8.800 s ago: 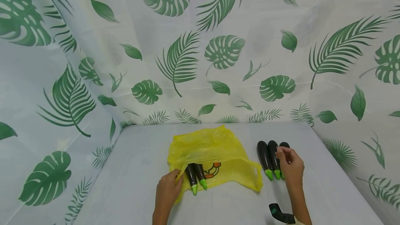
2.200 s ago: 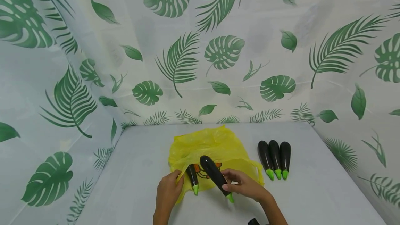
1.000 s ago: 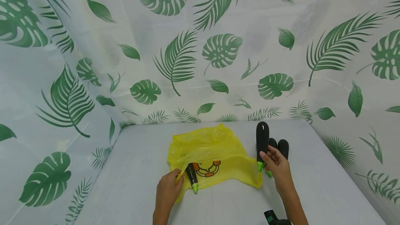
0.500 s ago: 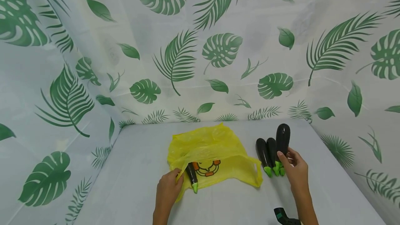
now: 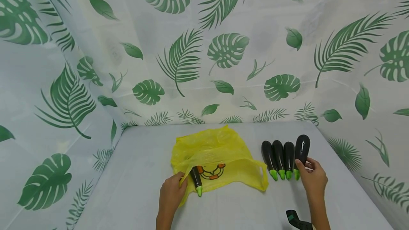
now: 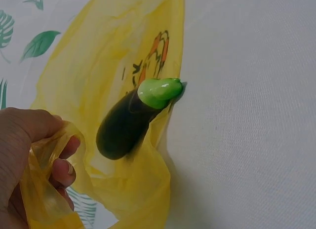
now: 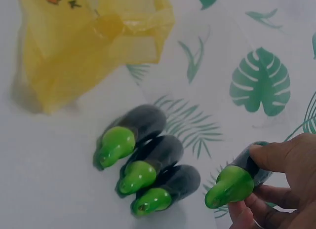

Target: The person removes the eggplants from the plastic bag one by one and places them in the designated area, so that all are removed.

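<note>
My right hand (image 5: 314, 179) holds a dark eggplant (image 5: 302, 149) with a green stem end, thumb on one side and fingers on the other. It is at the right end of a row of 3 more eggplants (image 5: 279, 157) lying side by side on the table. My left hand (image 5: 172, 191) pinches the edge of a yellow plastic bag (image 5: 209, 148), lifting its mouth. One eggplant (image 5: 196, 178) lies partly inside the bag, its green end sticking out; in the left wrist view this eggplant (image 6: 123, 125) rests on the bag's printed side.
The table (image 5: 230, 212) has a white cover. A leaf-printed curtain (image 5: 204, 63) stands behind it and at both sides. A black strap-like device (image 5: 298, 220) sits at my right wrist.
An eggplant has left the bag for the right side in my right hand, passing over the row to its right end. My left hand has stayed on the bag.
</note>
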A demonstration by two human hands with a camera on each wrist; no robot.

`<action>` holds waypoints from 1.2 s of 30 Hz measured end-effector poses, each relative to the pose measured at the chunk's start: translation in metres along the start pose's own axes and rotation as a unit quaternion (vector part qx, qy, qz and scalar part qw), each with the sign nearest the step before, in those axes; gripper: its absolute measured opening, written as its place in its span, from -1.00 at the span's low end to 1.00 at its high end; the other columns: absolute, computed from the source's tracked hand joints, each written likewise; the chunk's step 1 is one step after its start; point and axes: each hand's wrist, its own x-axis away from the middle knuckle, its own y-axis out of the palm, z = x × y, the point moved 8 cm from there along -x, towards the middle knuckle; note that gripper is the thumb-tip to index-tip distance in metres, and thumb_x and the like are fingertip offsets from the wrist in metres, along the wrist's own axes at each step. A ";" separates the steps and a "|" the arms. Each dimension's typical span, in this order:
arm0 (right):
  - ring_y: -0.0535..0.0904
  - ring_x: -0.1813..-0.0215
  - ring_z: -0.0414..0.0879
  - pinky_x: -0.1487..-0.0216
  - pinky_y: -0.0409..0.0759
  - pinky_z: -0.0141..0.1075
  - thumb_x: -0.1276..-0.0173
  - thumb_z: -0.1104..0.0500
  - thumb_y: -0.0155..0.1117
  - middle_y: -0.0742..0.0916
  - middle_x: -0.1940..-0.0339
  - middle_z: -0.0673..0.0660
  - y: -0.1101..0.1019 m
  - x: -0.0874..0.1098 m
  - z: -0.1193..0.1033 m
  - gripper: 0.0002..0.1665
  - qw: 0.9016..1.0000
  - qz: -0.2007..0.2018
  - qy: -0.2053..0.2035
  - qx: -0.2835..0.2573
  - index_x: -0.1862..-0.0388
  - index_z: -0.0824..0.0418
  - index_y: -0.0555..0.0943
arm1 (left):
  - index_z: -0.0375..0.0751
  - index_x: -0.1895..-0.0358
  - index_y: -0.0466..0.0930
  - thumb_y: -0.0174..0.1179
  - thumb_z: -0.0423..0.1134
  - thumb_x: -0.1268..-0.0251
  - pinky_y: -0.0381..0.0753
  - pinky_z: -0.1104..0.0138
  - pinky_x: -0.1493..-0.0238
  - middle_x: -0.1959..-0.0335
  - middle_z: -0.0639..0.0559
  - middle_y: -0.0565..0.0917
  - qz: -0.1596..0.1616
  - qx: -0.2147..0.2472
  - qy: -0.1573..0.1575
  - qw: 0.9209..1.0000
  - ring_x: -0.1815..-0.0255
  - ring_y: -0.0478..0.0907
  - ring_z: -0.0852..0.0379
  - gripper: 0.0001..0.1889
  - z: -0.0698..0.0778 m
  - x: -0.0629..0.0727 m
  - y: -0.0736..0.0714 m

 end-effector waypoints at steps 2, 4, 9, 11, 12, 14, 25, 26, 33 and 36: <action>0.55 -0.09 0.37 0.48 0.19 -0.69 -0.45 -0.06 0.14 0.59 -0.10 0.54 0.001 -0.002 0.004 -0.29 1.000 0.001 0.000 0.007 -0.30 0.48 0.39 | -0.15 0.24 0.71 0.36 -0.20 -0.18 0.52 0.36 0.46 0.37 0.03 0.77 0.000 -0.001 -0.002 1.000 0.49 0.56 0.28 -0.86 -0.001 -0.001 0.000; 0.56 -0.08 0.38 0.45 0.21 -0.64 -0.44 -0.04 0.14 0.60 -0.09 0.54 0.001 -0.004 0.008 -0.31 1.000 0.005 0.004 0.018 -0.28 0.49 0.41 | -0.15 0.24 0.71 0.36 -0.20 -0.18 0.52 0.35 0.46 0.37 0.03 0.77 0.001 -0.001 -0.001 1.000 0.49 0.56 0.28 -0.86 -0.001 -0.001 0.000; 0.57 -0.04 0.40 0.32 0.40 -0.32 -0.43 0.00 0.16 0.61 -0.04 0.56 0.002 -0.006 0.016 -0.34 0.999 0.008 0.013 0.041 -0.23 0.53 0.43 | -0.16 0.24 0.71 0.36 -0.21 -0.17 0.51 0.35 0.47 0.38 0.04 0.76 0.001 -0.004 0.003 1.000 0.49 0.56 0.27 -0.86 0.000 0.000 -0.002; 0.55 -0.04 0.41 0.25 0.47 -0.13 -0.44 -0.01 0.15 0.60 -0.04 0.58 0.003 -0.007 0.019 -0.34 0.999 0.003 0.021 0.043 -0.22 0.55 0.42 | -0.15 0.24 0.71 0.36 -0.20 -0.18 0.50 0.36 0.48 0.38 0.04 0.76 0.001 -0.007 0.003 1.000 0.50 0.55 0.28 -0.86 0.000 0.000 -0.003; 0.53 -0.05 0.41 0.19 0.48 -0.04 -0.44 -0.01 0.14 0.59 -0.04 0.58 0.004 -0.008 0.021 -0.33 0.999 0.000 0.025 0.046 -0.22 0.55 0.42 | -0.15 0.23 0.71 0.36 -0.20 -0.17 0.48 0.36 0.49 0.38 0.04 0.76 0.002 -0.006 0.002 1.000 0.51 0.53 0.29 -0.85 0.000 -0.001 -0.003; 0.50 -0.08 0.41 0.08 0.45 0.10 -0.45 -0.04 0.12 0.58 -0.06 0.58 0.007 -0.010 0.024 -0.32 0.998 -0.006 0.035 0.050 -0.23 0.55 0.41 | -0.15 0.23 0.71 0.36 -0.20 -0.18 0.47 0.37 0.51 0.39 0.04 0.76 0.001 -0.006 0.001 1.000 0.52 0.51 0.29 -0.85 -0.001 -0.001 -0.002; 0.51 -0.01 0.40 0.20 0.43 0.04 -0.42 0.00 0.14 0.60 -0.03 0.57 0.016 -0.015 0.040 -0.35 0.994 -0.014 0.066 0.081 -0.17 0.56 0.44 | -0.15 0.23 0.71 0.36 -0.21 -0.18 0.48 0.37 0.50 0.38 0.04 0.76 0.000 0.003 -0.002 1.000 0.51 0.52 0.30 -0.85 -0.003 0.000 0.002; 0.51 -0.02 0.40 0.19 0.43 0.05 -0.42 0.00 0.14 0.60 -0.03 0.56 0.017 -0.015 0.041 -0.35 0.994 -0.015 0.067 0.083 -0.17 0.56 0.44 | -0.15 0.23 0.71 0.36 -0.21 -0.17 0.48 0.37 0.50 0.38 0.04 0.76 0.000 0.003 -0.002 1.000 0.51 0.53 0.29 -0.85 -0.004 0.001 0.001; 0.54 0.02 0.40 0.26 0.45 0.02 -0.40 0.01 0.14 0.61 0.01 0.55 0.021 -0.020 0.047 -0.37 0.994 -0.014 0.059 0.094 -0.15 0.56 0.45 | -0.15 0.23 0.71 0.35 -0.21 -0.18 0.48 0.38 0.50 0.39 0.05 0.75 0.003 0.002 -0.002 1.000 0.52 0.52 0.29 -0.86 -0.004 0.001 -0.001; 0.55 0.06 0.39 0.30 0.46 0.00 -0.41 0.00 0.15 0.62 0.05 0.55 0.024 -0.022 0.049 -0.36 0.994 -0.010 0.055 0.098 -0.13 0.57 0.45 | -0.15 0.23 0.71 0.35 -0.20 -0.18 0.48 0.37 0.49 0.39 0.05 0.75 0.006 0.002 -0.001 1.000 0.52 0.52 0.29 -0.86 -0.004 0.000 -0.002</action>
